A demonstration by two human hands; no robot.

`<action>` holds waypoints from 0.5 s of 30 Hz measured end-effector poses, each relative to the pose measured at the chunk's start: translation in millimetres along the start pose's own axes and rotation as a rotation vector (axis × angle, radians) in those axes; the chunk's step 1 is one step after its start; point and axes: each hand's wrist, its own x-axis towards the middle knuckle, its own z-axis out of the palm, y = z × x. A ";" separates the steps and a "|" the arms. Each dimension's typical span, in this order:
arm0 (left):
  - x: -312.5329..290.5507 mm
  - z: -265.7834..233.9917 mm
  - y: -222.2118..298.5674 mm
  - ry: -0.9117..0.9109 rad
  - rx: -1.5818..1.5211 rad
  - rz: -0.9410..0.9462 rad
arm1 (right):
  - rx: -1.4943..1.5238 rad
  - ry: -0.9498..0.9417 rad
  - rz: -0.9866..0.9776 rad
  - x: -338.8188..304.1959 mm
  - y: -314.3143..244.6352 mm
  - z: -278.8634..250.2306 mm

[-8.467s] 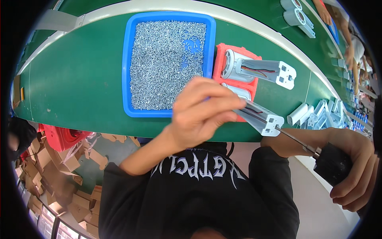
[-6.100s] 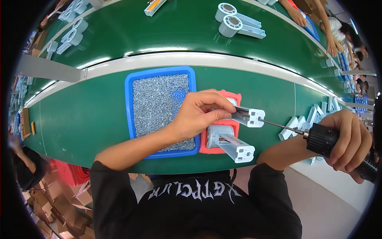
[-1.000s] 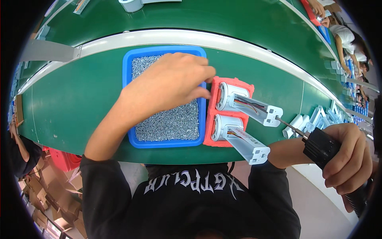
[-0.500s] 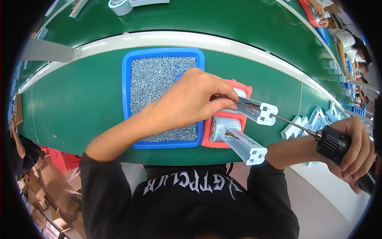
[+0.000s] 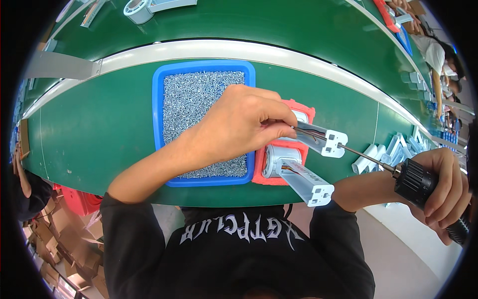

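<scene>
My left hand (image 5: 251, 115) reaches across the blue tray (image 5: 158, 119) of small silver screws (image 5: 191, 107). Its thumb and finger pinch a tiny bright screw at the tip of a long driver bit (image 5: 366, 156). In my right hand (image 5: 443, 192) is a black electric screwdriver (image 5: 416, 183). The bit runs through an opening in the end plate of the upper pale channel-shaped housing (image 5: 334, 143), with thin wires inside it. A second such housing (image 5: 306, 185), joined to a round body (image 5: 281, 159), lies just nearer to me. Both rest in a red holder (image 5: 269, 178).
Several pale channel pieces (image 5: 396, 152) lie on the green bench (image 5: 99, 129) to the right. A white rail (image 5: 209, 49) borders the far green surface, where another round-bodied part (image 5: 139, 11) passes. Other people work at the far right; cardboard boxes (image 5: 74, 239) are at lower left.
My hands and the screwdriver have barely shifted. A bright screw tip now shows between my left fingertips. The round-bodied part on the far surface has moved left.
</scene>
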 end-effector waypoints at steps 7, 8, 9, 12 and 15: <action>-2.2 2.3 0.3 -0.011 0.097 0.036 | -0.049 -0.019 0.069 1.4 -10.5 -3.4; -2.5 2.8 0.1 -0.012 0.108 0.044 | -0.049 -0.023 0.073 1.4 -10.7 -3.6; -2.4 3.2 0.2 -0.012 0.108 0.044 | -0.049 -0.023 0.073 1.7 -10.9 -3.8; -1.8 5.5 0.4 0.009 0.171 0.128 | -0.036 -0.041 0.084 2.2 -10.4 -5.1; -3.2 10.5 -0.4 0.024 0.230 0.173 | -0.043 -0.051 0.103 2.7 -12.0 -4.9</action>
